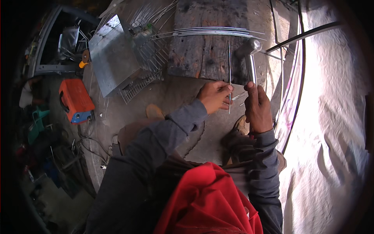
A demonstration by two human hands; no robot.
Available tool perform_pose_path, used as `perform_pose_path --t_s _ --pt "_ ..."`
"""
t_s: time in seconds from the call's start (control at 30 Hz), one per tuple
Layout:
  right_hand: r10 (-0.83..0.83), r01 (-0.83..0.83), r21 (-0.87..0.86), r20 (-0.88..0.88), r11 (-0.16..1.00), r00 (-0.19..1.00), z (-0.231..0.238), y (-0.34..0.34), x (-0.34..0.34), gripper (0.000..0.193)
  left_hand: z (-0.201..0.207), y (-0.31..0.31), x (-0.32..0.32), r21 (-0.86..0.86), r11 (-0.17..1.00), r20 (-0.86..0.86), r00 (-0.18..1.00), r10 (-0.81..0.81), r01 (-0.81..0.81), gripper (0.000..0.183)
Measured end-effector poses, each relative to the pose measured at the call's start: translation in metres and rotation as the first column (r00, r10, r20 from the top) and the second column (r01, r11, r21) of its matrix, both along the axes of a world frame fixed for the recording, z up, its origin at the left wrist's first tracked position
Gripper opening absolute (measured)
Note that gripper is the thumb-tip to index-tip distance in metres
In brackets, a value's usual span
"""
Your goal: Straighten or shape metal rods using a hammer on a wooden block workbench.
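My left hand pinches a thin metal rod, its far end reaching over the scorched wooden board. To its right, my right hand is wrapped round the handle of a hammer, whose rounded shiny head points away from me beside the board's right edge. Across the far part of the board lies a bundle of similar metal rods, running left to right. A few short rod pieces show on the ground just behind my left fingertips.
Left of the board stand a sheet-metal box and wire racks. An orange machine with cables sits further left, near a yellow-orange tool. A white cloth hangs along the right, with a dark metal bar in front.
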State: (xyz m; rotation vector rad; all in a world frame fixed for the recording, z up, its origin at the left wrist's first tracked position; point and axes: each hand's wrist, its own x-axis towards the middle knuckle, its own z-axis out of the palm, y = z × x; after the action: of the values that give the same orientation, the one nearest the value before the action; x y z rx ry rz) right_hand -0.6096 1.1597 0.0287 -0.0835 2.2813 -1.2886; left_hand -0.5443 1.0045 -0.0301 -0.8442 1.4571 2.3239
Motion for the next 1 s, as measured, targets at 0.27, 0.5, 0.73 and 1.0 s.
perform_pose_path --t_s 0.27,0.5,0.73,1.0 --pt "0.018 -0.018 0.009 -0.042 1.0 0.999 0.002 -0.001 0.001 0.049 -0.007 0.002 0.007 -0.018 0.997 0.004 0.997 -0.078 0.078 0.041" --pt "0.007 -0.007 -0.001 -0.02 1.0 1.0 0.001 0.0 0.001 0.052 -0.002 0.002 0.007 0.137 0.99 0.016 1.0 0.026 -0.028 0.032" --pt "0.015 -0.02 -0.04 -0.127 0.999 0.992 0.006 -0.005 0.015 0.048 -0.006 0.001 0.003 0.145 0.984 0.01 0.995 0.099 -0.1 0.025" --pt "0.148 -0.14 0.054 -0.188 0.989 0.971 0.005 -0.003 0.017 0.041 -0.009 0.001 0.002 0.125 0.99 -0.015 0.998 0.059 -0.057 0.027"
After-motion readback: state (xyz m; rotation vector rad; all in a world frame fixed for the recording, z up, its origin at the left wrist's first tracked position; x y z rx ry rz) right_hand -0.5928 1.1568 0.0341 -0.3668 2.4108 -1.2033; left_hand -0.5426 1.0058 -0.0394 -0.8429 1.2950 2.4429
